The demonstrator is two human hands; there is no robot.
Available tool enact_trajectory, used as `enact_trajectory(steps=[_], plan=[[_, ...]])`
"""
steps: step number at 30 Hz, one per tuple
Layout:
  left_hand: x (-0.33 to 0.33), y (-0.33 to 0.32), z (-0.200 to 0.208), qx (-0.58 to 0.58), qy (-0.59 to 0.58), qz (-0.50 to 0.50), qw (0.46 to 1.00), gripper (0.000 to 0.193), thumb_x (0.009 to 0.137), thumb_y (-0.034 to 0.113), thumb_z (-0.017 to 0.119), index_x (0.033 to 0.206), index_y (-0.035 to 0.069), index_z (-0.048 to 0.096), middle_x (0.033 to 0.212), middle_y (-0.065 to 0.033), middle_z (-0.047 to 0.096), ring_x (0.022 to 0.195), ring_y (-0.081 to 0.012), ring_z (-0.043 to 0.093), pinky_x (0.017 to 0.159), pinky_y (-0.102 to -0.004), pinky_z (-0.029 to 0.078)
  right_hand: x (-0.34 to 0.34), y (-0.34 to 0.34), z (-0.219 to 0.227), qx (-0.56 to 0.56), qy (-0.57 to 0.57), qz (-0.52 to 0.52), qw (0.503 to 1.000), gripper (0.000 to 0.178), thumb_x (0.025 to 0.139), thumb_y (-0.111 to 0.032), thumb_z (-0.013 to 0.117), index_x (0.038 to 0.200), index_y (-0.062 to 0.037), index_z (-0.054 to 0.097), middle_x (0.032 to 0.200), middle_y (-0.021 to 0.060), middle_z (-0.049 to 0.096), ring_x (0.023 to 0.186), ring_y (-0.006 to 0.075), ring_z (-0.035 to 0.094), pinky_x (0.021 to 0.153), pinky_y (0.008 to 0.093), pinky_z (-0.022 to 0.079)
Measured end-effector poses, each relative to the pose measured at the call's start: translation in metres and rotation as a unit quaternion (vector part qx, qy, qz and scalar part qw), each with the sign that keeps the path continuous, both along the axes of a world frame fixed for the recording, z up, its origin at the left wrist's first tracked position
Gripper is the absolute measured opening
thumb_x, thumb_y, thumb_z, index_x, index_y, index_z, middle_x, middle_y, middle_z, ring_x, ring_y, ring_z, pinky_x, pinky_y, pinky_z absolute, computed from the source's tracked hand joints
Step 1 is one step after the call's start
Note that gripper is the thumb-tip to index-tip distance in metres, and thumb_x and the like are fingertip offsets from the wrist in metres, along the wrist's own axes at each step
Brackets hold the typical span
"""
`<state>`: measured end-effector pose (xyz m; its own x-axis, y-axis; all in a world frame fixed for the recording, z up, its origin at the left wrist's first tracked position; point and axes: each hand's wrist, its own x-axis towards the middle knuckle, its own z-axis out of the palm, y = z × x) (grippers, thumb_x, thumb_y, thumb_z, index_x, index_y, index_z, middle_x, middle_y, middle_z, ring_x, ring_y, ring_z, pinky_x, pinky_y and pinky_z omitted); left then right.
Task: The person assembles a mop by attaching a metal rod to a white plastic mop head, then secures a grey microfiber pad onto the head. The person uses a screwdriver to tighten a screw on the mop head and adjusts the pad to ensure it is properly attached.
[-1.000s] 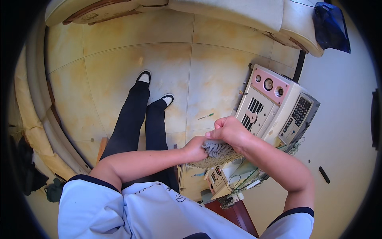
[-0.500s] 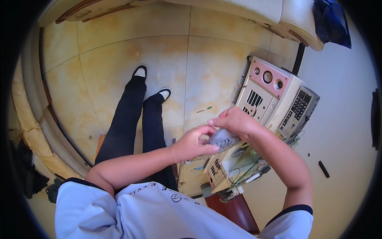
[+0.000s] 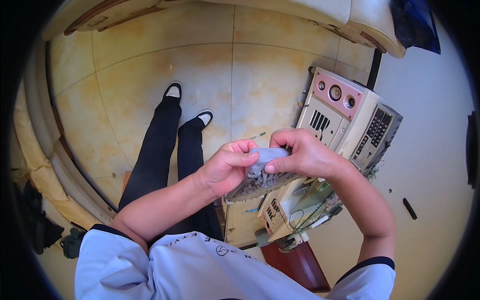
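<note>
Between my two hands is a grey shaggy cleaning cloth, with a smooth band along its upper edge and looped, noodle-like pile below. My left hand pinches the smooth band at its left end, thumb on top. At the right end my right hand has its thumb pressed on the cloth and its fingers curled behind it. The cloth hangs bunched, and its lower part spreads below both hands in front of the cabinet. Part of its right side is hidden by my right hand.
A cream cabinet with a pink speaker panel stands at the right, a button-covered device beside it. Loose wires trail lower down. A green-tipped pen and a black bar lie apart. A sofa lines the far side.
My left hand has moved up and regripped the cloth's upper edge. The cloth has turned and opened out, so more of the shaggy side shows. My right hand's thumb now presses on its front.
</note>
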<state>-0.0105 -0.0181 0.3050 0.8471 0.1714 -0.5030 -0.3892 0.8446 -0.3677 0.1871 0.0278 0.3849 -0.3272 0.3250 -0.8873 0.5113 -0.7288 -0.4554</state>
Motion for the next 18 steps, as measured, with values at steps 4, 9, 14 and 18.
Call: enact_trajectory(steps=[4,9,14,18], plan=[[0.004,0.007,0.005,0.008,-0.018,0.018,1.000,0.014,0.084,0.014,0.069,0.088,0.005,0.058,0.088,-0.0046,0.062,0.083,-0.0144,0.059,0.080,-0.0296,0.048,-0.002,-0.005,0.005,0.087,0.007,-0.066,0.994,0.025,0.076,-0.015,0.077,0.075,0.0008,0.058,0.069,0.0059,0.055,0.067,0.0108,0.050,0.061,0.0272,0.043],[0.010,-0.003,-0.002,0.007,-0.059,0.035,0.998,0.015,0.085,0.016,0.067,0.090,0.004,0.058,0.092,-0.0073,0.064,0.088,-0.0178,0.061,0.084,-0.0321,0.048,-0.010,-0.011,0.013,0.104,-0.043,-0.126,0.986,0.020,0.077,-0.011,0.075,0.073,0.0004,0.059,0.063,0.0030,0.054,0.061,0.0078,0.048,0.055,0.0246,0.042],[0.016,0.001,0.002,0.008,-0.038,0.053,0.998,0.015,0.086,0.015,0.066,0.090,0.004,0.058,0.090,-0.0063,0.063,0.084,-0.0166,0.061,0.081,-0.0303,0.048,-0.016,-0.012,0.017,0.162,-0.086,-0.150,0.972,0.021,0.077,-0.009,0.074,0.069,0.0006,0.057,0.058,0.0008,0.051,0.057,0.0061,0.045,0.051,0.0247,0.040],[0.021,0.002,-0.001,0.011,0.020,0.022,1.000,0.013,0.085,0.015,0.065,0.089,0.004,0.058,0.089,-0.0056,0.063,0.082,-0.0153,0.061,0.079,-0.0285,0.048,-0.020,-0.015,0.012,0.178,-0.129,-0.142,0.965,0.025,0.076,-0.011,0.072,0.065,0.0007,0.052,0.057,0.0012,0.050,0.056,0.0072,0.045,0.049,0.0266,0.038]])
